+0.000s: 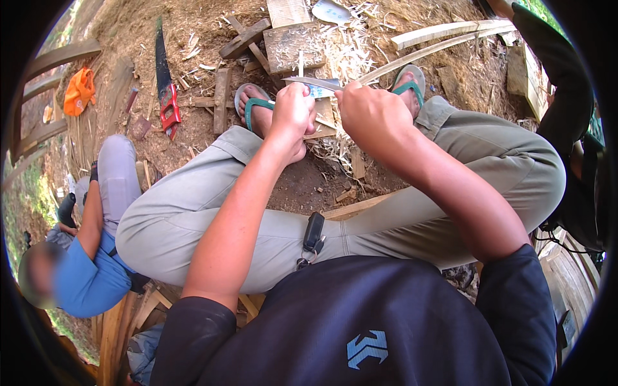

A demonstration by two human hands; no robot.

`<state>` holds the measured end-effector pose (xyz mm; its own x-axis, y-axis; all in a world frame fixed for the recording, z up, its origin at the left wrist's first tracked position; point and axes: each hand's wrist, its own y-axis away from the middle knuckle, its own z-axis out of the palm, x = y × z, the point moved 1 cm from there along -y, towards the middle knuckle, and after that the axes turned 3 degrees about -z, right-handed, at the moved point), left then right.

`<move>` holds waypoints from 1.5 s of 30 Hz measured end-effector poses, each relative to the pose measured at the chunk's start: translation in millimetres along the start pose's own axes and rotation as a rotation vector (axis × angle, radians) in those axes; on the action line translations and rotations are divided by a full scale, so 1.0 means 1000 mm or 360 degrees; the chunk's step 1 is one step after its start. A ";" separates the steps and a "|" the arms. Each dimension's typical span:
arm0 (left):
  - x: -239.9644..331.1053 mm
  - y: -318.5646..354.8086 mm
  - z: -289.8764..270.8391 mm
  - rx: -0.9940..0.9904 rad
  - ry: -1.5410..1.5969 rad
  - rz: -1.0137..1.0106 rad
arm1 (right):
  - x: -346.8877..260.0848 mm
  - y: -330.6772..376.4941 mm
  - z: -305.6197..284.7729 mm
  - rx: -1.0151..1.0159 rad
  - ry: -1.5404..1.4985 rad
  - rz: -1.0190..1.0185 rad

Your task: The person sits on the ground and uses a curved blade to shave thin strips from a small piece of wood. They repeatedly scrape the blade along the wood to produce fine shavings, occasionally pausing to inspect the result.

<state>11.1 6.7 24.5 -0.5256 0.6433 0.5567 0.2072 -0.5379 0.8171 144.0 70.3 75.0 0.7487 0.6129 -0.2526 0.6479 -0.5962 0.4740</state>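
Note:
My right hand (374, 114) is closed round the handle end of a knife (317, 82), whose blade points left across the top of my left hand (293, 114). The left fingers are curled round a thin pale wooden stick (300, 62) that sticks up past the blade. Blade and stick cross close to my left thumb; whether they touch I cannot tell. Just behind the blade lies a whitish piece with blue marks (322, 90), partly hidden by my hands. Both hands are between my sandalled feet, over wood shavings (347, 55).
Wooden blocks (295, 46) lie beyond my hands. A red-handled saw (168, 106) rests on the ground to the left, near an orange bag-like item (79, 91). Long wood strips (444, 35) are at the far right. A person in blue (96, 270) sits at left; another in dark clothes (570, 109) is at right.

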 end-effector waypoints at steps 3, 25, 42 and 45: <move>-0.006 -0.006 -0.004 -0.0001 -0.0056 0.0052 | -0.004 -0.001 0.002 0.0022 0.0021 0.0035; -0.005 -0.005 -0.005 -0.0074 -0.0142 0.0180 | 0.001 0.003 -0.009 -0.0061 0.0025 -0.0041; -0.002 -0.003 -0.001 -0.0048 -0.0223 0.0149 | 0.007 -0.024 0.015 0.0040 0.0169 -0.0158; -0.004 -0.004 -0.002 -0.0100 -0.0195 0.0167 | -0.004 -0.008 0.001 -0.0063 0.0066 -0.0084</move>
<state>10.9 5.1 19.0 -0.3986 0.6412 0.6557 0.2015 -0.6362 0.7447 136.2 71.9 71.2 0.7065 0.6646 -0.2433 0.6799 -0.5419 0.4941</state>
